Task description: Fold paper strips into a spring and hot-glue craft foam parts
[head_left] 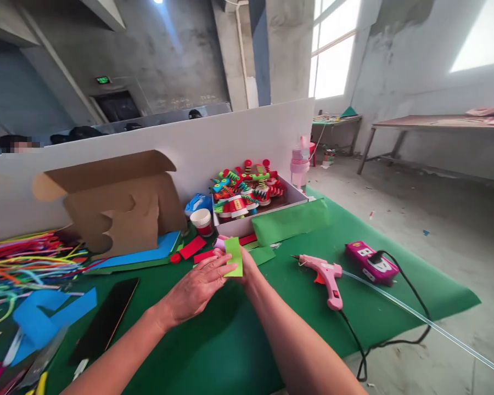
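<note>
A light green rectangle (234, 252) of paper or felt is held upright between my two hands above the table. The fingers of my left hand (200, 282) press across its front, close together. Behind it and at its right edge is my right hand (247, 267), gripping it; most of those fingers are hidden. A small purple piece (219, 243), perhaps a roll, shows just behind the fingertips, and I cannot tell which hand touches it. Red strips (192, 247) and a red round cap (175, 258) lie just past my left hand.
A box (267, 213) of colourful cup-and-spring toys stands at the back, near stacked paper cups (201, 221). On the right lie a pink glue gun (324, 277) and a magenta power block (370, 262) with cords. Pipe cleaners (28, 263) and a black slab (107, 318) are left.
</note>
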The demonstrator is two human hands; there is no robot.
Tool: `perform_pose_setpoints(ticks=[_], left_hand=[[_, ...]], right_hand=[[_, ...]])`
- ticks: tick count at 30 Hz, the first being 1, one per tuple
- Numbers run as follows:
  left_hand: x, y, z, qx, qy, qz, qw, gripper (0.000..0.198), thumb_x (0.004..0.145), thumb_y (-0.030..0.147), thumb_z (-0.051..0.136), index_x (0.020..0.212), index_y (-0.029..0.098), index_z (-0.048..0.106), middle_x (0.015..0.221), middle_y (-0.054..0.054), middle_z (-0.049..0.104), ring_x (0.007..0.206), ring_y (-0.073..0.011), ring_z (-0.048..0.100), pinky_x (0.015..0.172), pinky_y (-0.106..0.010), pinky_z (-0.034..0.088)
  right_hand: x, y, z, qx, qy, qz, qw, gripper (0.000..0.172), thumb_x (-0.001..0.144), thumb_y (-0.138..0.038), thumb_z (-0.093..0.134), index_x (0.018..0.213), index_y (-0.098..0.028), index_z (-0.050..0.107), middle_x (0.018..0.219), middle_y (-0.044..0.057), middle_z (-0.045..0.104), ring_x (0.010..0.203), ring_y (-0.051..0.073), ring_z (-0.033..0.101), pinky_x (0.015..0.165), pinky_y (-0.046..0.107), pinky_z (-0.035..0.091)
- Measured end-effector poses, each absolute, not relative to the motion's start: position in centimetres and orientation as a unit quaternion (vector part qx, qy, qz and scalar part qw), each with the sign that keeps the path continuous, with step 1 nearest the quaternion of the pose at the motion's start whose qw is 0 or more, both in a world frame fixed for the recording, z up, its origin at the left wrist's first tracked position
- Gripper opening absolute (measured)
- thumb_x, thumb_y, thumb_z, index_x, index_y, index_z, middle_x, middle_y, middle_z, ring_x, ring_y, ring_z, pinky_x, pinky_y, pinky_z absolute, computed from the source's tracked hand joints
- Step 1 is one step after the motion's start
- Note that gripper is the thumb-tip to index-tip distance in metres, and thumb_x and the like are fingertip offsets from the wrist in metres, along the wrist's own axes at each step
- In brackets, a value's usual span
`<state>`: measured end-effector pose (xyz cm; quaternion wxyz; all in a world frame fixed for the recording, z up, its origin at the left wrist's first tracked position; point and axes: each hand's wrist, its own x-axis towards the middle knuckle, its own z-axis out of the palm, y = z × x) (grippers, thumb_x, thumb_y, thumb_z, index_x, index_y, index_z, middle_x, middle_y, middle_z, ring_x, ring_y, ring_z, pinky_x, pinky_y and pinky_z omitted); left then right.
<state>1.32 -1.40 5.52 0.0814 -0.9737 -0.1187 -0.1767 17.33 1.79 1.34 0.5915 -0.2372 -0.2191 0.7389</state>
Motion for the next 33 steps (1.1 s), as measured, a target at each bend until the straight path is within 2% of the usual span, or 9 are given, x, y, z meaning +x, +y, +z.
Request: perform_pose_setpoints(ticks=[2, 4, 8, 12, 16, 19, 26, 29, 33], left_hand=[[0.2, -2.0, 4.7, -0.972, -0.131, -0.179, 0.082, 0.045, 0.090, -0.001, 0.037, 0.125, 0.016, 0.059, 0.139, -0.009, 0.058, 0.142, -0.0220, 0.036, 0.112, -0.044, 0.039], [-0.5, -2.5, 4.2, -0.970, -0.142, -0.184, 0.076, 0.045, 0.090, -0.001, 0.038, 0.124, 0.016, 0.060, 0.138, -0.009, 0.058, 0.141, -0.0221, 0.037, 0.112, -0.044, 0.039], [-1.6, -2.5, 4.1, -0.963, -0.188, -0.191, 0.019, 0.047, 0.088, -0.002, 0.039, 0.124, 0.018, 0.062, 0.137, -0.009, 0.059, 0.140, -0.0245, 0.039, 0.112, -0.047, 0.039], [-2.0, -0.5, 4.3, -0.897, -0.288, -0.304, -0.141, 0.043, 0.085, 0.003, 0.038, 0.098, 0.025, 0.072, 0.130, -0.005, 0.064, 0.125, -0.0233, 0.055, 0.105, -0.045, 0.045], [-1.2, 2.1, 3.1, -0.701, -0.438, -0.448, -0.340, 0.034, 0.087, 0.031, 0.054, 0.118, 0.022, 0.063, 0.124, -0.010, 0.066, 0.100, -0.0228, 0.067, 0.082, -0.038, 0.057], [-0.4, 2.6, 1.4, -0.660, -0.429, -0.439, -0.433, 0.035, 0.079, 0.038, 0.063, 0.107, 0.019, 0.067, 0.102, -0.008, 0.071, 0.081, -0.0189, 0.067, 0.072, -0.033, 0.057], [-0.6, 2.0, 0.3, -0.667, -0.429, -0.410, -0.450, 0.019, 0.074, 0.030, 0.066, 0.090, 0.020, 0.064, 0.088, -0.003, 0.067, 0.071, -0.0149, 0.061, 0.065, -0.028, 0.053], [-1.3, 2.0, 1.2, -0.648, -0.445, -0.466, -0.406, 0.026, 0.075, 0.030, 0.066, 0.098, 0.020, 0.062, 0.094, -0.004, 0.067, 0.080, -0.0161, 0.062, 0.073, -0.030, 0.053], [-1.8, 1.4, 2.2, -0.658, -0.427, -0.491, -0.380, 0.030, 0.078, 0.032, 0.066, 0.106, 0.020, 0.062, 0.104, -0.006, 0.067, 0.088, -0.0170, 0.061, 0.083, -0.032, 0.051]], right_hand=[[17.2, 1.9, 1.3, -0.233, -0.193, 0.773, 0.558, 0.039, 0.092, -0.049, 0.052, 0.106, -0.015, 0.063, 0.080, 0.006, 0.068, 0.077, 0.020, 0.066, 0.063, 0.032, 0.055], [17.6, 1.9, 1.2, -0.223, -0.189, 0.782, 0.550, 0.042, 0.088, -0.054, 0.055, 0.104, -0.016, 0.063, 0.074, 0.006, 0.069, 0.074, 0.022, 0.068, 0.061, 0.033, 0.054], [17.7, 1.7, 0.4, -0.229, -0.286, 0.730, 0.577, 0.042, 0.068, -0.028, 0.078, 0.107, -0.020, 0.065, 0.084, 0.003, 0.073, 0.079, 0.019, 0.070, 0.072, 0.031, 0.054], [17.1, 1.8, -0.3, -0.275, -0.360, 0.692, 0.562, 0.049, 0.059, -0.018, 0.079, 0.106, -0.024, 0.065, 0.090, 0.001, 0.073, 0.076, 0.018, 0.070, 0.071, 0.029, 0.053], [16.5, 1.9, -0.8, -0.295, -0.415, 0.675, 0.534, 0.049, 0.059, -0.019, 0.077, 0.106, -0.025, 0.065, 0.094, 0.002, 0.073, 0.075, 0.019, 0.070, 0.074, 0.034, 0.054], [16.1, 2.0, -1.4, -0.334, -0.453, 0.641, 0.522, 0.041, 0.058, -0.016, 0.074, 0.097, -0.023, 0.066, 0.090, 0.002, 0.073, 0.082, 0.020, 0.069, 0.080, 0.034, 0.052], [15.3, 1.8, -2.4, -0.381, -0.505, 0.602, 0.487, 0.037, 0.060, -0.019, 0.071, 0.096, -0.023, 0.064, 0.083, 0.000, 0.073, 0.082, 0.018, 0.068, 0.079, 0.032, 0.051], [15.3, 1.5, -2.3, -0.410, -0.481, 0.617, 0.468, 0.038, 0.065, -0.030, 0.073, 0.100, -0.024, 0.060, 0.072, -0.002, 0.071, 0.070, 0.018, 0.068, 0.069, 0.032, 0.051], [15.4, 1.4, -1.6, -0.442, -0.436, 0.619, 0.482, 0.030, 0.062, -0.039, 0.076, 0.082, -0.023, 0.059, 0.059, -0.003, 0.066, 0.062, 0.019, 0.066, 0.062, 0.030, 0.050]])
